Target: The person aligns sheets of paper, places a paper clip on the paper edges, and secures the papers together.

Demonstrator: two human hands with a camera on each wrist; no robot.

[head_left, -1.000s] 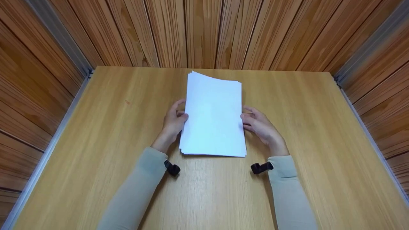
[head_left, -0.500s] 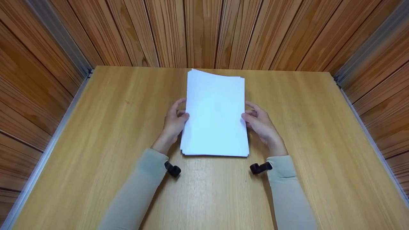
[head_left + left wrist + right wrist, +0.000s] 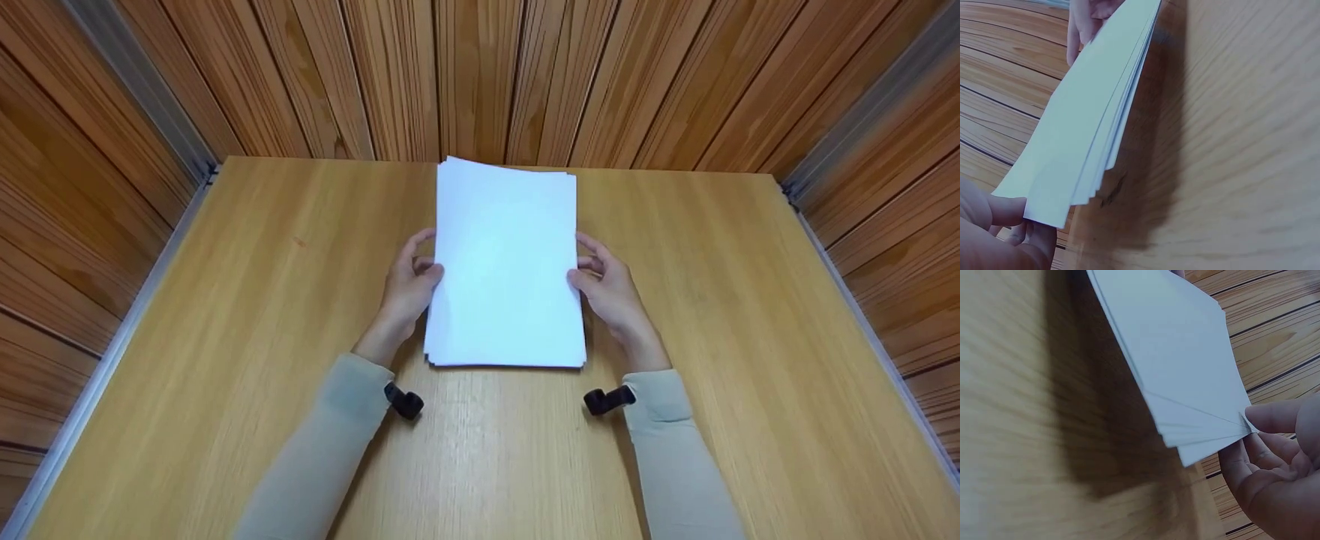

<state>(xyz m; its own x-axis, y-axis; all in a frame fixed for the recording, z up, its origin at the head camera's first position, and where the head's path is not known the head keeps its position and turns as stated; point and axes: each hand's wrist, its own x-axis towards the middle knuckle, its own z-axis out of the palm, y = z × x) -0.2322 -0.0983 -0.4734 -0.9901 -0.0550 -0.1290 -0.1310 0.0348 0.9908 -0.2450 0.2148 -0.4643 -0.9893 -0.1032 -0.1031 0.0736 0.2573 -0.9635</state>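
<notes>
A stack of white paper sheets [image 3: 505, 270] is held between both hands over the middle of the table. My left hand [image 3: 407, 292] pinches its left edge, thumb on top and fingers behind. On the opposite edge my right hand [image 3: 615, 296] pinches the sheets the same way. In the left wrist view the paper stack [image 3: 1084, 112] is tilted, its near edge close over the wood, with several sheet edges fanned slightly apart. The right wrist view shows uneven corners in the stack [image 3: 1185, 354] beside the right thumb [image 3: 1275, 416]. The sheets hide parts of the fingers behind them.
The wooden table [image 3: 480, 465] spreads around the hands. Plank walls [image 3: 480, 75] rise at its back and sides, with grey metal strips [image 3: 142, 82] in the corners. A small black wrist camera [image 3: 405, 401] sits at the left cuff, another [image 3: 609, 400] at the right.
The stack's far edge has risen toward the back wall in view, and its right side has shifted slightly right. Both hands keep their grip; the right fingers have moved a little up the edge.
</notes>
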